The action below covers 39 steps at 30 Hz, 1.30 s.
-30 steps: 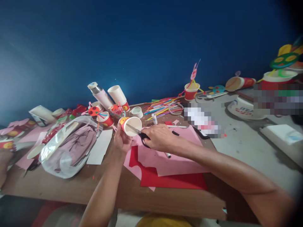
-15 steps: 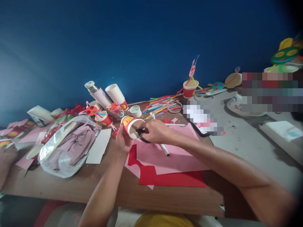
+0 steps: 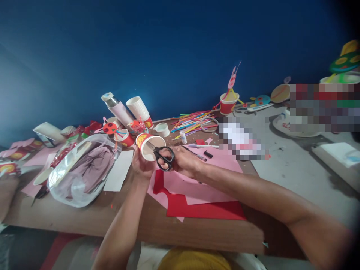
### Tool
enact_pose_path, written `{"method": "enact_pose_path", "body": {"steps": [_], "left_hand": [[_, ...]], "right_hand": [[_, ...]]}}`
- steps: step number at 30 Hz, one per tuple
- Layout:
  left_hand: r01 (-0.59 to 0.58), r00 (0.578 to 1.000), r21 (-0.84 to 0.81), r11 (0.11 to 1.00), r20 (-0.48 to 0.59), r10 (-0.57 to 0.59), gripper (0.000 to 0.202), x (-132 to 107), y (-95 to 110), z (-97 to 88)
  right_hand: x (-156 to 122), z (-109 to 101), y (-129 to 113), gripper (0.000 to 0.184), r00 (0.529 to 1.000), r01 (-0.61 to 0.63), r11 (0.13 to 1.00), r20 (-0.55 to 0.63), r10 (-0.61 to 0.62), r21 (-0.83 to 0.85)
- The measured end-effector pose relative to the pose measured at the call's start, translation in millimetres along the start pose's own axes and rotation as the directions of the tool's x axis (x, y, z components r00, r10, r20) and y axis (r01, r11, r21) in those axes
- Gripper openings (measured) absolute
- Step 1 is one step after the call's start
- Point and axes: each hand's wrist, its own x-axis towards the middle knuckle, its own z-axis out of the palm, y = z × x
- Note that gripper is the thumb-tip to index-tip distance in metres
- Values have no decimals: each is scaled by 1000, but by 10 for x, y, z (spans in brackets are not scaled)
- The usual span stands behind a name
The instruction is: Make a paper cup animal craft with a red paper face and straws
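left hand (image 3: 142, 165) holds paper cup (image 3: 147, 145); right hand (image 3: 182, 163) grips scissors (image 3: 163, 155) at its rim.

Left hand (image 3: 142, 165) cradles the paper cup (image 3: 148, 144), and its fingertips vanish behind the cup wall. The right hand (image 3: 182, 163) has the scissors (image 3: 164, 157), fingers partly hidden in the black loops. The blade at the cup's mouth is too small to tell whether it bites the rim. Just right of that hand, a pixelated patch (image 3: 242, 142) masks whatever lies there, and a larger patch (image 3: 323, 107) sits far right. Far left of the left hand, a brown shape (image 3: 5, 195) is cut by the frame edge, too blurred to name.
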Motion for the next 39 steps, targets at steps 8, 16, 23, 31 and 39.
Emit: {"method": "enact_pose_path", "body": {"steps": [8, 16, 23, 31, 39], "left_hand": [[46, 997, 12, 999, 58, -46, 25, -40, 14, 59], [-120, 991, 194, 974, 87, 105, 43, -48, 3, 99], [-51, 998, 163, 985, -37, 57, 31, 4, 66, 9], [-114, 988, -19, 993, -107, 111, 33, 112, 282, -255], [-26, 999, -179, 984, 21, 30, 30, 60, 245, -168]], "right_hand": [[-57, -149, -176, 18, 968, 93, 328, 8, -250, -940], [-110, -93, -110, 31, 945, 97, -536, 247, -215, -839], [-38, -144, -173, 27, 990, 91, 244, 61, -125, -965], [-138, -141, -486, 27, 984, 116, 519, 168, 54, -847], [-186, -82, -538, 27, 977, 208, 408, 169, -131, -889]]}}
